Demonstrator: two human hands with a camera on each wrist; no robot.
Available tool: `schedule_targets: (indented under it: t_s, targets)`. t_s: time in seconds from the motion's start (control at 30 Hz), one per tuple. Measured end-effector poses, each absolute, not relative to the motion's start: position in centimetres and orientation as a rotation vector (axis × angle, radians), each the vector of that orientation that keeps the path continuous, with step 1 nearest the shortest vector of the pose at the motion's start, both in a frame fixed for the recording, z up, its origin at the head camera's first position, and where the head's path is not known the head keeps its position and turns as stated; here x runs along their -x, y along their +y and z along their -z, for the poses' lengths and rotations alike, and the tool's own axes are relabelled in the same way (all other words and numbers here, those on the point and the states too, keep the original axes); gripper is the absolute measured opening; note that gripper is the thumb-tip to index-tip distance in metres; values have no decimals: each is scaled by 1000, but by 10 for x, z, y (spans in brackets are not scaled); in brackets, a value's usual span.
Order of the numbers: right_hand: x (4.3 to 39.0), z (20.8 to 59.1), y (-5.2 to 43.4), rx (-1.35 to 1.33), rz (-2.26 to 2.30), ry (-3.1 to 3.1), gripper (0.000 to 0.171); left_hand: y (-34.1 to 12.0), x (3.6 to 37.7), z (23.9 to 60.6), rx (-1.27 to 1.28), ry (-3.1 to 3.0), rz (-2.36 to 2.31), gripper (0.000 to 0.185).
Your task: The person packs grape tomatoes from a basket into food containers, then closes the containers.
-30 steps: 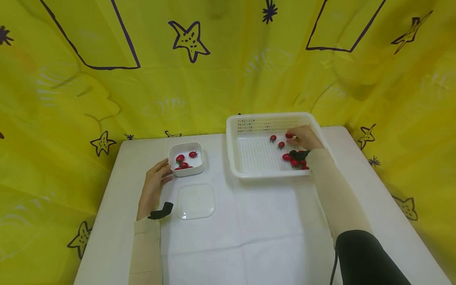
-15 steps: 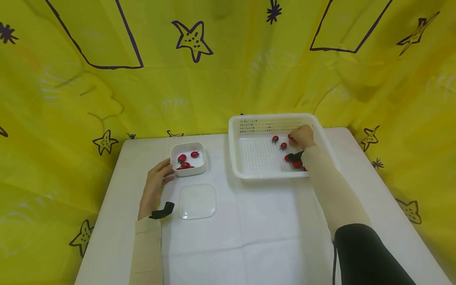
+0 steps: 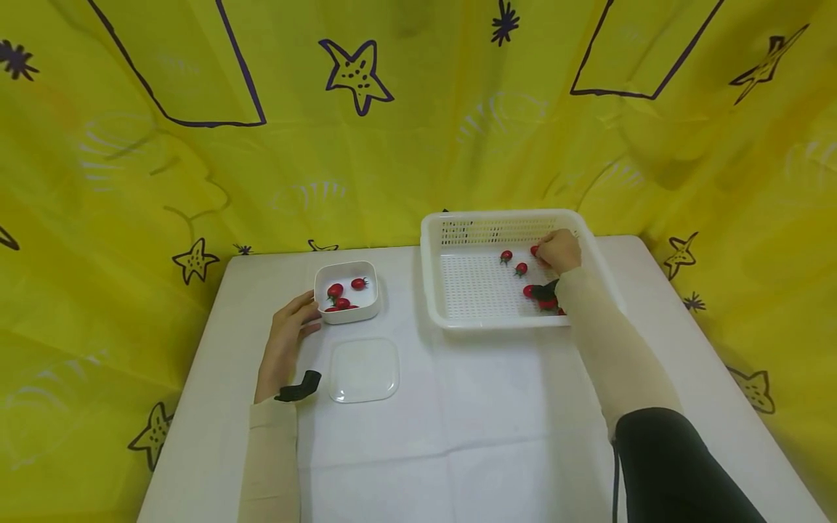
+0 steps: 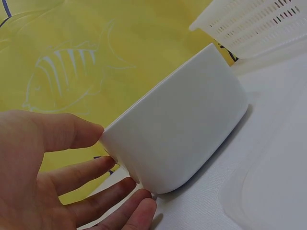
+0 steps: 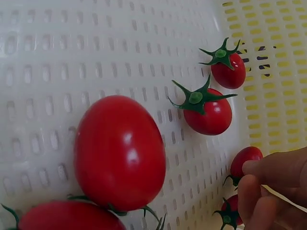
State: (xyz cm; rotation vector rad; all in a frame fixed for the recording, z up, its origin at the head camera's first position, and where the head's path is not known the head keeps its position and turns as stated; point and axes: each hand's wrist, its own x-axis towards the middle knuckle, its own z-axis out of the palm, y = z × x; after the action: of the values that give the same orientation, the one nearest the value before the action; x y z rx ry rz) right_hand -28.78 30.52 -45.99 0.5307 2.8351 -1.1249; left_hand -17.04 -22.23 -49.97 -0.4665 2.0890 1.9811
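In the head view my left hand rests its fingertips against the left side of a small white square box with several cherry tomatoes in it. The left wrist view has those fingers fairly straight, touching the box wall. My right hand is inside a white perforated basket. Its thumb and fingertips pinch a red cherry tomato near the basket's back right. Another cherry tomato lies just below, partly hidden by the fingers. Larger in that view, more tomatoes lie on the basket floor.
A translucent square lid lies on the white-covered table, in front of the box. Behind the table hangs a yellow curtain with drawn stars. The right forearm crosses the basket's right rim and hides part of the tomatoes there.
My right hand has closed in on the cherry tomato at the back right, its fingers now drawn together. The left hand stays against the box. The head view has shifted slightly.
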Motion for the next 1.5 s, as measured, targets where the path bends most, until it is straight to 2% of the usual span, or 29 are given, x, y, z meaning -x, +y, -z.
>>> schedule_targets:
  t_s: [0.17, 0.53, 0.93, 1.2, 1.5]
  targets:
    - [285, 457, 306, -476, 1117, 2847, 22, -222, 170, 500, 454, 2091, -1992, 58]
    - [277, 456, 303, -431, 1084, 2780, 31, -223, 169, 500, 445, 2095, -1988, 57]
    - [281, 463, 312, -375, 1167, 2798, 23, -221, 168, 496, 456, 2070, -1999, 58]
    - [278, 453, 314, -361, 1195, 2766, 20, -220, 172, 497, 469, 2066, -1999, 57]
    - [275, 436, 299, -246, 1188, 2778, 25, -223, 173, 500, 456, 2057, -2008, 57]
